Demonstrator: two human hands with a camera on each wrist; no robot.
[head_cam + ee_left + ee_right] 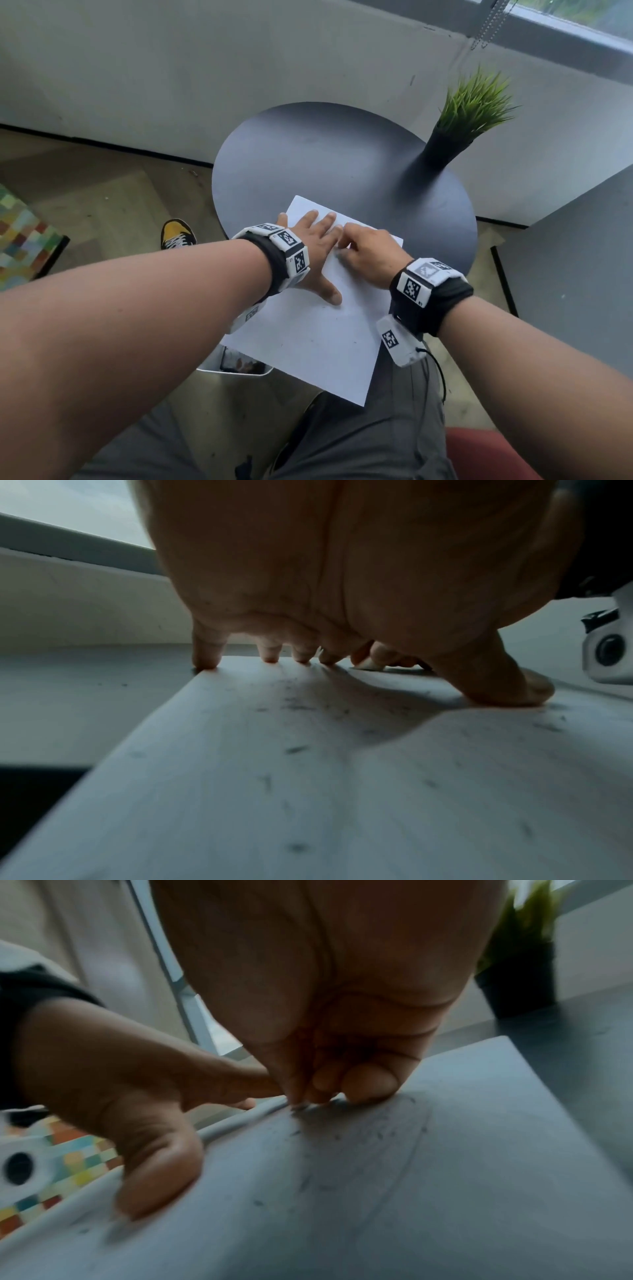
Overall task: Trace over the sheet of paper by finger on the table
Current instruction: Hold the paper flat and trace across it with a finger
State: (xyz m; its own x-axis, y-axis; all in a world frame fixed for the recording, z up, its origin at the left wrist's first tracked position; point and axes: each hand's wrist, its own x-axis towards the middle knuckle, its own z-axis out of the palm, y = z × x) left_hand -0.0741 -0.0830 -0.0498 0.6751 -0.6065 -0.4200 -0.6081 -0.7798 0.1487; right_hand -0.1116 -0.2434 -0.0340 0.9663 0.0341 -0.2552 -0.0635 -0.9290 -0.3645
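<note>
A white sheet of paper (318,339) lies on the round dark table (325,157), and its near part hangs over the table's edge. My left hand (320,253) presses flat on the sheet, fingers spread and thumb out to the side. My right hand (349,245) sits just to its right with curled fingers, its tips touching the paper beside the left fingers. The left wrist view shows the left hand (329,653) with its tips on the speckled paper (308,777). In the right wrist view the right hand (342,1085) touches the paper (411,1177), beside the left hand (137,1096).
A green plant in a black pot (448,147) stands at the table's far right. A grey wall runs behind. A second grey surface (582,274) is at the right. On the floor lie a yellow shoe (178,234) and a white object (236,363) under the sheet.
</note>
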